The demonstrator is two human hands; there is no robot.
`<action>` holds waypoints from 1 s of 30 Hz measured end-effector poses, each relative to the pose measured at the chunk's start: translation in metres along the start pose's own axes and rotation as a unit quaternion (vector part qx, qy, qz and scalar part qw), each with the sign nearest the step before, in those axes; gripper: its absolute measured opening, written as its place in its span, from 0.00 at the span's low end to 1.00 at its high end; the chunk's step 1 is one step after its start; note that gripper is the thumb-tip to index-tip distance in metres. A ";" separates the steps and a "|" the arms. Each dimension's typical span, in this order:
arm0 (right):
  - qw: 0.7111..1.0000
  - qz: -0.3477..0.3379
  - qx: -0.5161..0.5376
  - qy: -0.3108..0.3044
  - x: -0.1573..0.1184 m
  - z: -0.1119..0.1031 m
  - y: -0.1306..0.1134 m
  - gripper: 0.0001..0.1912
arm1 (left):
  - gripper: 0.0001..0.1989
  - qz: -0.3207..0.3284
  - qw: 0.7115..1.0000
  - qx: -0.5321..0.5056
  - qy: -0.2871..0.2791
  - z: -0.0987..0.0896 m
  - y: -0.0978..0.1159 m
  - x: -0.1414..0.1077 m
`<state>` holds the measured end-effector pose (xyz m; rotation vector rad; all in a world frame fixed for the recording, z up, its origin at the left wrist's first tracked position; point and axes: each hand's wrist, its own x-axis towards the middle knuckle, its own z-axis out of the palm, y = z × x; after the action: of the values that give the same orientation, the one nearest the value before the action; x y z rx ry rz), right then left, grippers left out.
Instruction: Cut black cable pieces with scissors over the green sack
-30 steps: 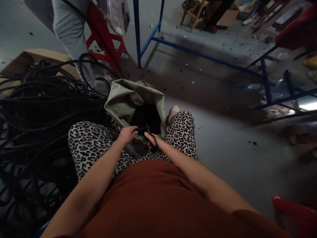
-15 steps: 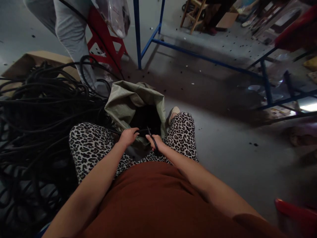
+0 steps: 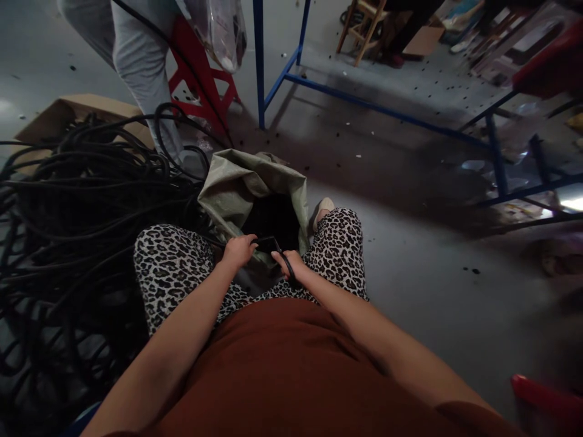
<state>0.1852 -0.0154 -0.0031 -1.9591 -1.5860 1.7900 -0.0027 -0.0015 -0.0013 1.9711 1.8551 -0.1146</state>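
Note:
Between my knees stands a grey-green woven sack (image 3: pixel 298 194) with its mouth spread and a dark inside. At its near rim my left hand (image 3: pixel 239 250) is closed on a black rubber strip (image 3: pixel 263 240), whose end reaches toward my right hand. My right hand (image 3: pixel 290 264) is wrapped round scissors (image 3: pixel 288 267) with black handles. The scissors' blades point up over the sack mouth, at the strip's end. Whether the blades touch the strip I cannot tell. To the left lies a large tangled heap of black strips (image 3: pixel 104 200).
A cardboard box (image 3: pixel 86 103) sits behind the heap. A person's grey-trousered leg (image 3: pixel 141 67) and a red stool (image 3: pixel 204 91) are beyond the sack. A blue metal frame (image 3: pixel 364 103) crosses ahead. Another red item (image 3: pixel 542 394) is at lower right.
The view has shifted slightly, so everything sits a little further right. Both hands keep their hold near the sack rim; the scissors' blades now show at a different angle by the strip.

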 end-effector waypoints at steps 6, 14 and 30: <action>0.995 0.034 0.086 -0.048 -0.004 0.004 -0.001 0.27 | 0.18 -0.029 0.999 -0.009 0.017 0.001 -0.001 0.001; 0.989 0.023 0.125 -0.073 0.004 0.010 0.004 0.29 | 0.18 0.009 0.999 -0.033 0.018 0.001 0.000 0.002; 0.990 0.019 0.126 -0.068 0.002 0.007 -0.004 0.29 | 0.18 0.052 0.997 -0.060 0.004 0.007 -0.003 0.003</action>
<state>0.1769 -0.0158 -0.0040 -1.7995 -1.2854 2.0613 -0.0035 -0.0009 -0.0095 1.9828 1.7187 0.0345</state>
